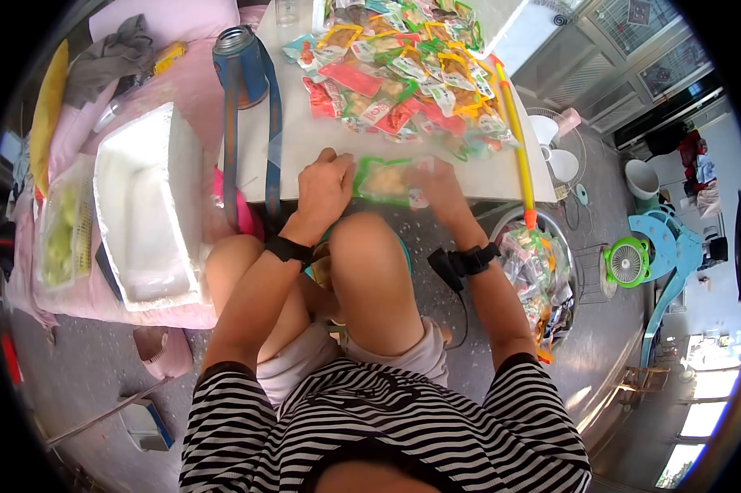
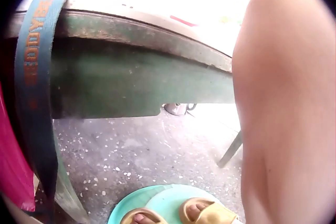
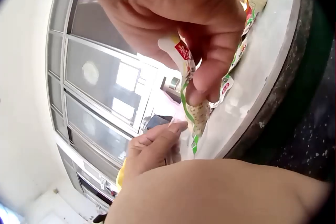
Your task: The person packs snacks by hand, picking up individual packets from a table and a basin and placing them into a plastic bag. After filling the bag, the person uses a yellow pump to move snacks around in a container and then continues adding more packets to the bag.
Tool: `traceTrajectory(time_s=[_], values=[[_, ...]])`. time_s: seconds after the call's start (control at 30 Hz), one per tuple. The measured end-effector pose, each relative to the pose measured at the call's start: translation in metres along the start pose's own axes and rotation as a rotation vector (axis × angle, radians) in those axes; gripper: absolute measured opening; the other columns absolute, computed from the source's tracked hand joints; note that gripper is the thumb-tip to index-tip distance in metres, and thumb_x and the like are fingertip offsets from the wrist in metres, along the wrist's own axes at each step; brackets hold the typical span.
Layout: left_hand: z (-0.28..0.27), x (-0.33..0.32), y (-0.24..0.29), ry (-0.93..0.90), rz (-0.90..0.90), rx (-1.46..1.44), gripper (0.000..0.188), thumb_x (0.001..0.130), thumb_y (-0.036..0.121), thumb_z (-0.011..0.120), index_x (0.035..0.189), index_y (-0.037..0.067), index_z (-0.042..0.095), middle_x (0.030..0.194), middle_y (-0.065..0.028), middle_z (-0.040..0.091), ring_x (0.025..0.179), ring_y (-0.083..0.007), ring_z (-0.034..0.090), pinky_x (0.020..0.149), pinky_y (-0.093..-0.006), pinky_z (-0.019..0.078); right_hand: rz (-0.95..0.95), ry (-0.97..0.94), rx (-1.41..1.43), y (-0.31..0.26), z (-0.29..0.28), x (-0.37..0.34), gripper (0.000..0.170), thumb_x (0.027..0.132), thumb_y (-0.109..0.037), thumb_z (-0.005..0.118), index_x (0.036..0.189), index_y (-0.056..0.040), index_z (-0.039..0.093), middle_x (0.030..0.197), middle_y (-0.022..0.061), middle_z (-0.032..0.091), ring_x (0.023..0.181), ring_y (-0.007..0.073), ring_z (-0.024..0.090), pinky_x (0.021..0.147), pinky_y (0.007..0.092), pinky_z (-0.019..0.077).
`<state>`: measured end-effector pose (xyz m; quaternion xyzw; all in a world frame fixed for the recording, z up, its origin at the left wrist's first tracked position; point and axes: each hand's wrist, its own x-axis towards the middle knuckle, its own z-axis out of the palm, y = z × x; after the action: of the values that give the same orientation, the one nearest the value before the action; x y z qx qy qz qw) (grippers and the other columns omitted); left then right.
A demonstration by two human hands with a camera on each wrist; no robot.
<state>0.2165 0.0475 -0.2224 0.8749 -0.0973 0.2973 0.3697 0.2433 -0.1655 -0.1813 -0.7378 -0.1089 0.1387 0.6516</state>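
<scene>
Orange capitals, "DDY" among them, read along the woven blue strap (image 2: pixel 34 50) left of the person's left fingers; it hangs by a metallic-blue cylindrical flask (image 1: pixel 245 74). The curled fingers of the left hand (image 1: pixel 324 186) and right hand (image 1: pixel 446 194) pinch opposite ends of a green-edged clear plastic packet (image 1: pixel 382 181), held between them over the desk (image 1: pixel 487 182)'s near edge. Its red label (image 3: pixel 182 50) bears an illegible white mark; the contents look tan and speckled. Beyond the fingers, glossy, crinkled packets (image 1: pixel 373 82) lie heaped, their lettering too small to read.
</scene>
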Motion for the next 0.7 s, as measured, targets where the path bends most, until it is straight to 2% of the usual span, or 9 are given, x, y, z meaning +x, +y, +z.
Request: traceTrajectory(time_s=[0.1,0.2,0.3,0.4,0.5,0.6,0.7], values=[[0.0,-0.002,-0.001,-0.065,0.023,0.062,0.016,0.081,0.006,0.061,0.096,0.004,0.065,0.077,-0.0149,0.056,0.064,-0.0363,0.058,0.057,-0.0439,0.0462,-0.02,0.083,0.069,0.004,0.007,0.005,0.018,0.087,-0.009,0.06,0.102,0.0014,0.062,0.086,0.0055,0.067,0.068,0.009,0.062,0.053,0.0233,0.0497],[0.003,0.0,0.001,-0.098,0.013,0.112,0.021,0.082,0.006,0.059,0.102,0.002,0.063,0.081,-0.0155,0.056,0.066,-0.0367,0.059,0.058,-0.0446,0.0477,-0.04,0.181,0.167,0.008,0.023,0.01,0.015,0.082,-0.011,0.062,0.094,-0.0005,0.063,0.08,0.0025,0.063,0.066,0.0087,0.059,0.052,0.0233,0.0471],[-0.001,0.005,0.005,0.006,0.032,0.093,0.008,0.08,0.006,0.054,0.086,0.001,0.053,0.079,-0.0175,0.053,0.063,-0.0398,0.058,0.056,-0.0482,0.0476,-0.016,0.067,0.147,0.014,0.027,0.017,0.021,0.086,-0.007,0.06,0.105,0.0004,0.062,0.09,0.0038,0.067,0.077,0.0072,0.06,0.063,0.0236,0.0499],[0.002,0.003,0.0,-0.069,0.014,0.143,0.013,0.079,0.005,0.054,0.091,0.0,0.054,0.084,-0.0185,0.055,0.067,-0.0396,0.059,0.058,-0.0475,0.0493,-0.001,0.034,0.014,0.014,0.034,0.022,0.022,0.086,-0.006,0.059,0.106,0.0005,0.062,0.088,0.0028,0.066,0.075,0.0072,0.059,0.063,0.0233,0.0494],[0.006,0.002,-0.001,-0.113,0.004,0.096,0.028,0.081,0.002,0.057,0.108,0.0,0.059,0.09,-0.0173,0.058,0.071,-0.0387,0.06,0.061,-0.0456,0.049,0.006,0.059,0.01,0.01,0.039,0.024,0.021,0.086,-0.006,0.059,0.106,-0.0004,0.062,0.089,0.0025,0.065,0.075,0.009,0.06,0.062,0.0242,0.0505],[0.004,0.005,0.001,-0.043,0.117,-0.159,0.029,0.08,0.0,0.056,0.109,0.0,0.058,0.092,-0.0182,0.059,0.073,-0.0398,0.06,0.064,-0.0452,0.0496,0.032,0.178,0.341,0.021,0.048,0.032,0.022,0.086,-0.008,0.059,0.106,-0.0005,0.062,0.09,0.0031,0.064,0.075,0.0115,0.062,0.061,0.0252,0.0516],[0.002,0.004,0.007,-0.035,0.082,-0.106,0.025,0.08,0.0,0.055,0.105,0.0,0.058,0.089,-0.0187,0.058,0.074,-0.0405,0.06,0.063,-0.0454,0.0493,0.15,-0.036,0.486,0.017,0.053,0.03,0.023,0.086,-0.013,0.061,0.104,0.0,0.062,0.091,0.0041,0.064,0.075,0.0127,0.063,0.058,0.0247,0.0523]])
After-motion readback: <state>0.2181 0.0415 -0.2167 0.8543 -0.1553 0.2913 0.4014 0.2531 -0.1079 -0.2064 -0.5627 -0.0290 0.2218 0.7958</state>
